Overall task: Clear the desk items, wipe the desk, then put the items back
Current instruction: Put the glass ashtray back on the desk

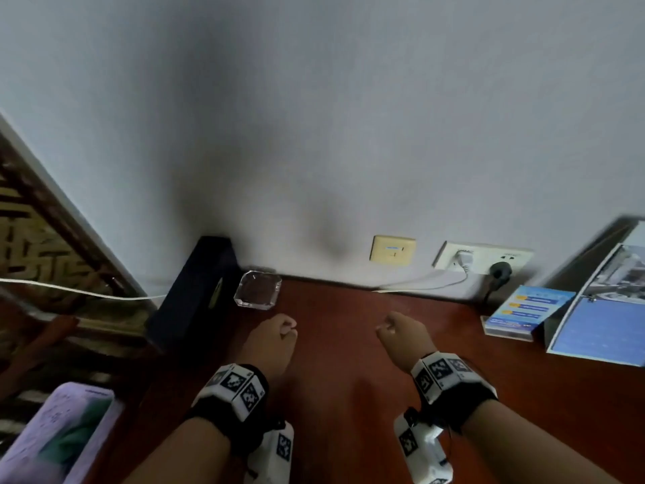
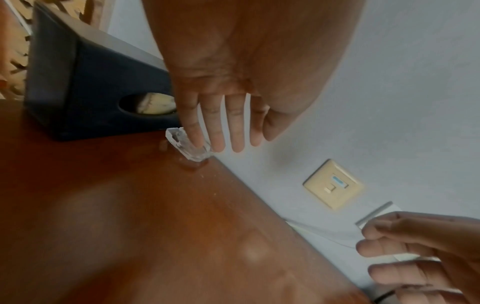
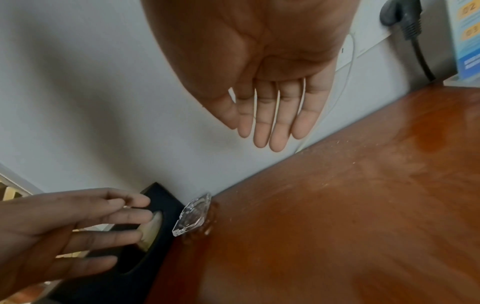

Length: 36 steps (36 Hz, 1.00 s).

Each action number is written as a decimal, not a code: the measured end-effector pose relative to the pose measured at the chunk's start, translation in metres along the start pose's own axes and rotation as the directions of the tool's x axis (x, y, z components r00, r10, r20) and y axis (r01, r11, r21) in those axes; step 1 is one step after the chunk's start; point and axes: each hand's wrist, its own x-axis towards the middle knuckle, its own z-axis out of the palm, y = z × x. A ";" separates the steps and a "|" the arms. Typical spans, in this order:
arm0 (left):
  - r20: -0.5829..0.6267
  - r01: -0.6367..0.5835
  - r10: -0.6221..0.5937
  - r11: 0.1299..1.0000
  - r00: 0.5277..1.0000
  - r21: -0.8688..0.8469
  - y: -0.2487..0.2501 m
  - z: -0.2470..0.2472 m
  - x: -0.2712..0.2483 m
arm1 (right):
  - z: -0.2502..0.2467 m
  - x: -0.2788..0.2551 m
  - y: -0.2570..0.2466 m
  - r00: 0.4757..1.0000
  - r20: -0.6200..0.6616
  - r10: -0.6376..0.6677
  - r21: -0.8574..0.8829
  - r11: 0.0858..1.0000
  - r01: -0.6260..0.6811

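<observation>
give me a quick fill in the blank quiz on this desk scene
1. The left hand and right hand both hold ____.
2. The glass ashtray sits on the desk nearer the ____ hand.
3. The wall outlet holds a white plug and a ____ plug.
Missing words: nothing; left; black.

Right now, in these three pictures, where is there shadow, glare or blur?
Head view: a broad dark shadow falls on the grey wall above the dark blue box; the open blue-and-white folder at the right edge is smeared. Left wrist view: soft pale glare patches on the reddish-brown wooden desk. Right wrist view: the clear glass ashtray is fairly sharp.
</observation>
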 end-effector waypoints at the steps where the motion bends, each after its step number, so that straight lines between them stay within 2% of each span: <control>1: 0.003 0.004 -0.004 1.000 1.000 -0.014 -0.004 -0.004 0.003 | 0.004 0.001 -0.005 1.000 0.003 0.009 0.003 1.000 -0.009; 9: 0.024 0.075 -0.074 0.996 0.997 -0.039 -0.042 -0.033 0.038 | 0.033 0.022 -0.050 1.000 0.024 0.000 0.004 1.000 0.000; 16: -0.024 0.165 -0.164 0.986 0.986 0.032 -0.059 -0.046 0.069 | 0.065 0.045 -0.080 0.998 0.068 -0.013 0.002 1.000 0.013; 28: 0.005 0.283 -0.283 0.959 0.959 0.010 -0.067 -0.030 0.119 | 0.103 0.091 -0.106 0.990 0.143 -0.013 0.031 0.999 0.008; 36: -0.045 0.327 -0.329 0.944 0.943 -0.043 -0.074 -0.017 0.147 | 0.123 0.122 -0.112 0.977 0.208 0.037 0.095 0.994 -0.058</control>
